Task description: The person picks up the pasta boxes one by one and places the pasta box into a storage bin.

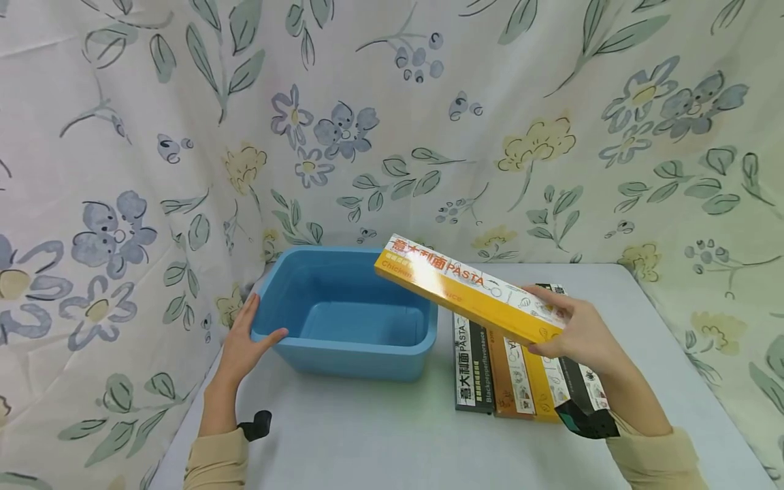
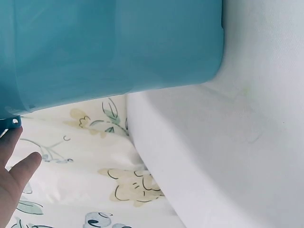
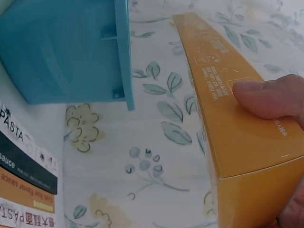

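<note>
My right hand grips the right end of a yellow and white pasta box, thumb on one side and fingers on the other. The box is held up at a slant, its far end over the right rim of a blue plastic bin. In the right wrist view the thumb presses the box's yellow face. At the bin's left front corner, my left hand rests with extended fingers along the side and the thumb across the front rim. The part of the bin's inside that shows holds nothing.
Several more pasta boxes lie side by side right of the bin: a black box, a brown box, a yellow box and another black box. All lie on a white table. Floral cloth hangs behind it.
</note>
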`<act>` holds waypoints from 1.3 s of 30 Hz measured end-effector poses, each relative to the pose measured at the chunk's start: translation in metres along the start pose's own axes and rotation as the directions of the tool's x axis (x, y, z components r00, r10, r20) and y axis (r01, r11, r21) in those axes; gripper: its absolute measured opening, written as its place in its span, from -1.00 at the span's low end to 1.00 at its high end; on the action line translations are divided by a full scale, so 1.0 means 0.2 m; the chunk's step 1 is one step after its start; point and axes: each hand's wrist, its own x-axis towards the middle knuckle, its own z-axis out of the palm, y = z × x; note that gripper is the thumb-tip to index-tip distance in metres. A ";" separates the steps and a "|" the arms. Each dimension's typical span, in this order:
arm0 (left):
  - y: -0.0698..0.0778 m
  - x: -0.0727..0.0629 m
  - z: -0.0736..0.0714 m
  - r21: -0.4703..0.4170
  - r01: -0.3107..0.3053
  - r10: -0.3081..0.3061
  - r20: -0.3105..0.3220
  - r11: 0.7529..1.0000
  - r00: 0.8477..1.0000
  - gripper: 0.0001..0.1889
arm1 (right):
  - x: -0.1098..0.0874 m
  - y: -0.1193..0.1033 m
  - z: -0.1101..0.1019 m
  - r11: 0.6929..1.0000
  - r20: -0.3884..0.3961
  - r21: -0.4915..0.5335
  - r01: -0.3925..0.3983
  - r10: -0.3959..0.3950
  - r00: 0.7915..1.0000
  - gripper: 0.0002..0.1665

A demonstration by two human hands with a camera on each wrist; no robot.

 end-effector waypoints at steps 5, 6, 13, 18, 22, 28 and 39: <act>0.00 0.00 0.00 0.000 -0.005 0.005 -0.007 1.000 1.000 0.05 | 0.05 -0.04 0.01 0.999 0.047 0.031 0.016 -0.017 0.999 0.10; 0.00 0.00 0.00 0.000 -0.005 0.005 -0.007 1.000 1.000 0.05 | 0.06 -0.05 0.02 0.999 0.054 0.026 0.020 -0.021 0.998 0.11; 0.00 0.00 0.01 -0.010 -0.015 0.015 0.000 1.000 1.000 0.05 | 0.13 -0.09 0.03 0.999 0.063 -0.039 -0.001 0.003 0.998 0.12; 0.00 0.00 0.01 -0.010 -0.024 0.024 0.002 1.000 1.000 0.05 | 0.17 -0.13 0.03 0.996 0.097 -0.084 -0.027 0.035 0.995 0.13; -0.01 0.00 0.00 -0.008 -0.020 0.020 0.004 1.000 1.000 0.05 | 0.22 -0.15 0.05 0.996 0.155 -0.076 -0.039 0.051 0.987 0.13; -0.01 -0.01 -0.01 -0.012 -0.011 0.011 0.005 1.000 1.000 0.05 | 0.31 -0.20 0.10 0.996 0.210 -0.084 0.026 -0.007 0.978 0.09; 0.01 -0.02 -0.01 -0.004 0.002 -0.002 0.006 1.000 1.000 0.07 | 0.46 -0.29 0.24 0.987 0.277 -0.138 0.080 -0.039 0.960 0.02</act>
